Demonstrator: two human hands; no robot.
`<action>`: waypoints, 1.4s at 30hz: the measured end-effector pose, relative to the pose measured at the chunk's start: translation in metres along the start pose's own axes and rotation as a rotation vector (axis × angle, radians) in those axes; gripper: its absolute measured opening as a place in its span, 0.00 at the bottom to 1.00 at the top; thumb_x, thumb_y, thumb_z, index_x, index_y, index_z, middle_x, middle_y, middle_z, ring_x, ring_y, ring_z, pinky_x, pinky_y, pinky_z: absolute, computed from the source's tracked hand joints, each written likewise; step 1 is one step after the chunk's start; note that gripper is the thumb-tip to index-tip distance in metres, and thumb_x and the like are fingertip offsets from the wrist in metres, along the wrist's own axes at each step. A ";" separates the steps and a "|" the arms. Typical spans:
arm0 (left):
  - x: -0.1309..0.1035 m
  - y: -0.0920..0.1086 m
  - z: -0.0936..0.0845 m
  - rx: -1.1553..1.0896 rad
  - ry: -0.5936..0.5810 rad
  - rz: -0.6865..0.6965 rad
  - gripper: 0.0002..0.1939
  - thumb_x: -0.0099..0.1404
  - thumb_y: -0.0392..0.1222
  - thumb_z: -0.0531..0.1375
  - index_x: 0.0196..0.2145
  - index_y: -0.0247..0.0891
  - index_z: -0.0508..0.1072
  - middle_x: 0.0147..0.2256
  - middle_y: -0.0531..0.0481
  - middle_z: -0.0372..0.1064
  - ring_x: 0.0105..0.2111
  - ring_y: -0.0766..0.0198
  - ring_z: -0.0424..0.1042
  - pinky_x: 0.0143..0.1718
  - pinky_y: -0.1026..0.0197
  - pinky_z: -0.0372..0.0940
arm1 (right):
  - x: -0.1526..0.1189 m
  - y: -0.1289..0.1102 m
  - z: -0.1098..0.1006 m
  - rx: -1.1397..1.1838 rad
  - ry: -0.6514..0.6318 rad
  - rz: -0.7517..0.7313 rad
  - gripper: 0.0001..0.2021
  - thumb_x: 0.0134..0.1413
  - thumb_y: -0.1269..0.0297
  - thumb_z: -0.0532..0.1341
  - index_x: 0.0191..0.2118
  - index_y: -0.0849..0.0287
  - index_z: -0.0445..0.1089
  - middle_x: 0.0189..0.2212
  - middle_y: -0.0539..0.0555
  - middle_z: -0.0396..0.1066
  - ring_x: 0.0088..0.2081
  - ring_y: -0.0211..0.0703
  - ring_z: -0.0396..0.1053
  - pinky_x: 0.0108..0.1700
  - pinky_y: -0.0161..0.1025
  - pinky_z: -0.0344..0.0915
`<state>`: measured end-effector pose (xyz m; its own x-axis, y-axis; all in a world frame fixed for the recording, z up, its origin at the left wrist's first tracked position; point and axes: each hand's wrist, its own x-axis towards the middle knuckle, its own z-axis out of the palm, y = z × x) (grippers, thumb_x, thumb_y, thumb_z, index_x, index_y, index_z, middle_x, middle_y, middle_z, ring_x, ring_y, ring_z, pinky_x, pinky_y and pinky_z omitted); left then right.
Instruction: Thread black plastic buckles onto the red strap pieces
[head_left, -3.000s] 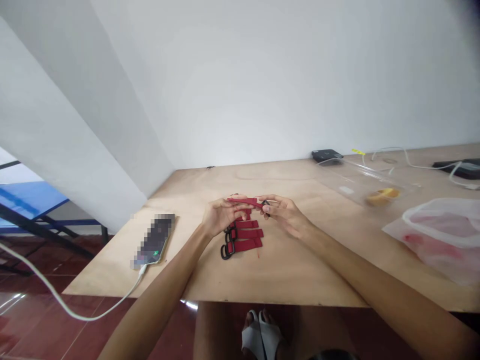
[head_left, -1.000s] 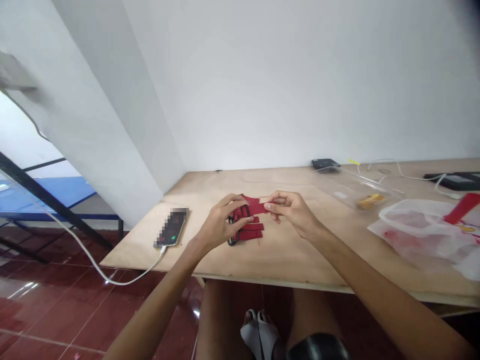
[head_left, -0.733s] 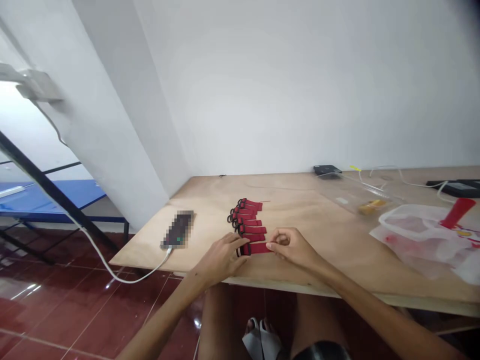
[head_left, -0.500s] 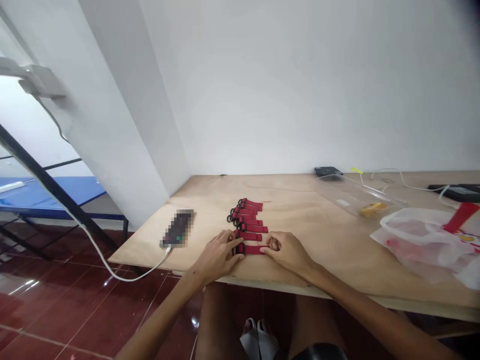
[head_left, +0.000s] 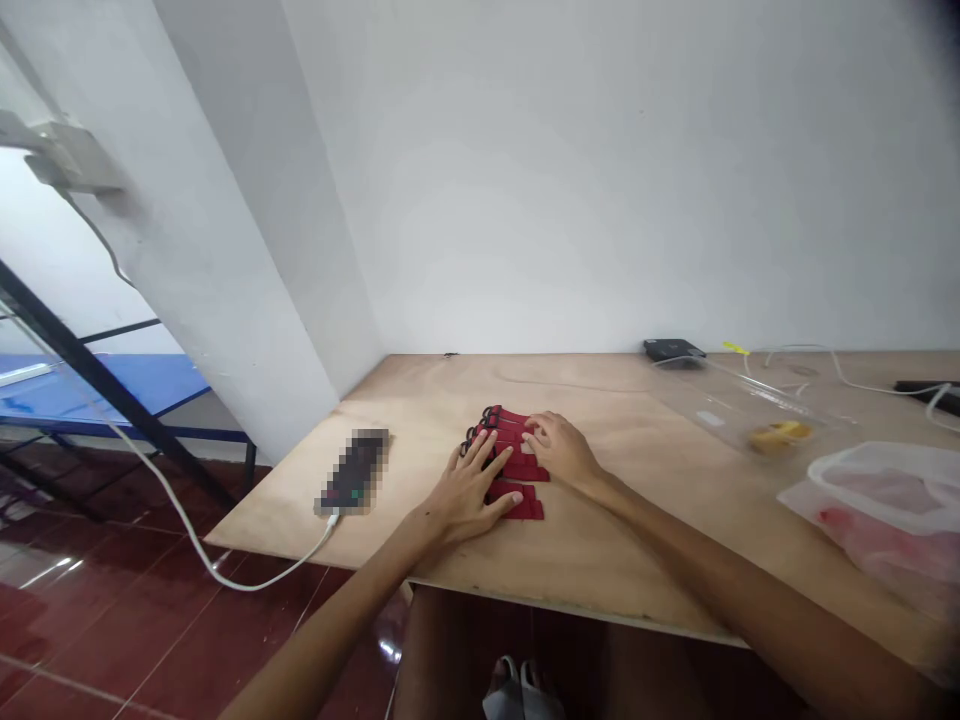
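Several short red webbing straps (head_left: 529,470) with black buckles and rings (head_left: 491,413) lie side by side in a row on the wooden table, their buckle ends toward the left. My left hand (head_left: 466,492) rests over the buckle side with its fingers spread across the straps, hiding part of them. At the plain ends of the farther straps, my right hand (head_left: 559,450) touches the webbing with bent, parted fingers. Neither hand is wrapped round a strap.
A blurred-out phone (head_left: 356,470) with a white charging cable (head_left: 225,575) lies at left. On the right are a clear plastic box (head_left: 720,400), a yellow item (head_left: 780,437) and a white translucent tub (head_left: 885,490). A black box (head_left: 673,351) stands by the wall.
Both hands have moved away from the nearest strap's ends and up over the row. My left hand has spread out, my right has let go of the strap end. The straps now lie closer together.
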<state>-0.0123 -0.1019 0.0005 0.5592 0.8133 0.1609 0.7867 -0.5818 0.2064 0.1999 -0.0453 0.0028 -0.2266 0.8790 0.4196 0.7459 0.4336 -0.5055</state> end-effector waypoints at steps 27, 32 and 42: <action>-0.043 -0.062 -0.008 0.065 0.055 -0.246 0.33 0.73 0.56 0.46 0.67 0.34 0.56 0.70 0.38 0.43 0.71 0.50 0.39 0.69 0.43 0.45 | -0.004 0.073 -0.013 -0.352 -0.350 0.059 0.38 0.63 0.37 0.43 0.71 0.54 0.49 0.72 0.61 0.43 0.71 0.61 0.42 0.68 0.60 0.42; 0.006 -0.068 0.002 0.023 0.032 -0.188 0.33 0.73 0.56 0.46 0.67 0.33 0.56 0.70 0.35 0.45 0.71 0.49 0.39 0.68 0.41 0.42 | -0.020 0.076 -0.023 -0.374 -0.336 0.048 0.38 0.64 0.38 0.44 0.71 0.56 0.49 0.72 0.62 0.42 0.72 0.59 0.38 0.69 0.60 0.38; 0.088 -0.024 -0.012 -0.079 -0.009 0.016 0.33 0.69 0.60 0.52 0.64 0.38 0.60 0.68 0.34 0.49 0.69 0.44 0.46 0.65 0.31 0.40 | -0.015 0.056 -0.023 -0.129 -0.103 -0.037 0.28 0.69 0.49 0.43 0.66 0.56 0.58 0.64 0.61 0.63 0.64 0.56 0.60 0.66 0.56 0.52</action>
<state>0.0147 -0.0163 0.0209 0.5744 0.8036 0.1560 0.7546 -0.5937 0.2795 0.2597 -0.0386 -0.0144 -0.3140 0.8813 0.3531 0.8084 0.4432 -0.3875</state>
